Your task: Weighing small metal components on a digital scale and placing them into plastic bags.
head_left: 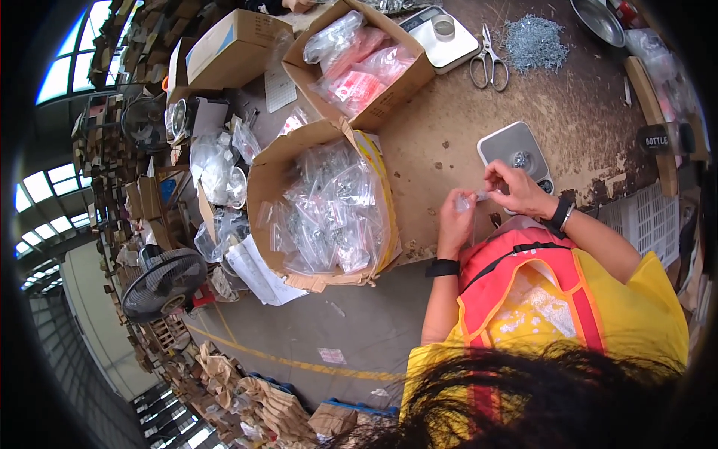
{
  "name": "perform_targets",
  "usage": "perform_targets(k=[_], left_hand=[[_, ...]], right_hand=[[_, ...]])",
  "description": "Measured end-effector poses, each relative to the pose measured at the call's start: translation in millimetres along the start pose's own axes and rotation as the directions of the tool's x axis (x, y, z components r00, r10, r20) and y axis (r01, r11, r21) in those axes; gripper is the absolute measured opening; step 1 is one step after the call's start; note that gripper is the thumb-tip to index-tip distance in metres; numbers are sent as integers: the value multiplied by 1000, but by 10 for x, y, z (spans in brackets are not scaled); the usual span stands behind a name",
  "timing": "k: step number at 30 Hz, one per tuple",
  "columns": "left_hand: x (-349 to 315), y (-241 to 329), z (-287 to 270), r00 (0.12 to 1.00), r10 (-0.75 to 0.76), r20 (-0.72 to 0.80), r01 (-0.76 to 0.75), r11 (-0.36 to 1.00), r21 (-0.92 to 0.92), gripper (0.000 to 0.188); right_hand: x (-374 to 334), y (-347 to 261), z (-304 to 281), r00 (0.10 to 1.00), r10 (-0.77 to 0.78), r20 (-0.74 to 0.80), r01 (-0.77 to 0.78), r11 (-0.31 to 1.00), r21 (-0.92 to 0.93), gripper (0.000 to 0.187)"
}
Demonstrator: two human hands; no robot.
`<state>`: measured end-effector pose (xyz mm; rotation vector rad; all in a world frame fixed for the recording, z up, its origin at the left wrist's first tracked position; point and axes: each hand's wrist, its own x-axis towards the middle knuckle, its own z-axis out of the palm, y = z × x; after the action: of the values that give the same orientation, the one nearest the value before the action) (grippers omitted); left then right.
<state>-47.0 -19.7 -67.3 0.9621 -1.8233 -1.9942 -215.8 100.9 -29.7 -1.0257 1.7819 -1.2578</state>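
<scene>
Worn brown table. At near edge, L hand + R hand, fingertips pinched tight on small clear bag btwn them; scale just beyond. Step: prob. working bag mouth; next calls for steady two-hand pinch.

small clear plastic bag: thin, see-through, crumpled; held aloft, pinched between left hand and right hand. contents, if any, too small to tell. scale just beyond the right hand: flat, white rim, grey plate, rounded corners, sits slightly askew, near edge partly hidden by that hand. on its plate, small heap of shiny silvery pieces, exact kind unclear.
</scene>
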Motion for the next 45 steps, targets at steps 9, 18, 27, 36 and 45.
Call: perform_targets(k=[9, 18, 27, 36, 45], left_hand=[[15, 50, 62, 998, 52, -31, -53, 997, -58, 12], [-29, 140, 164, 994, 98, -51, -94, 993, 76, 6], [-152, 918, -77, 949, 164, -270, -196, 976, -97, 4], [-292, 2096, -762, 631, 324, -705, -523, 849, -79, 15], [-243, 1311, 260, 899, -12, -438, -179, 902, -393, 19]], right_hand=[[11, 25, -33, 1000, 10, -4, -10, 1000, -21, 24], [16, -9, -59, 999, 1, -40, 1, 1000, 31, 23], [-72, 69, -443, 973, -3, -230, -12, 998, -64, 21], [-112, -476, -280, 995, -40, -91, 41, 999, 3, 20], [-182, -1063, -120, 965, 101, 243, -170, 945, 280, 19]])
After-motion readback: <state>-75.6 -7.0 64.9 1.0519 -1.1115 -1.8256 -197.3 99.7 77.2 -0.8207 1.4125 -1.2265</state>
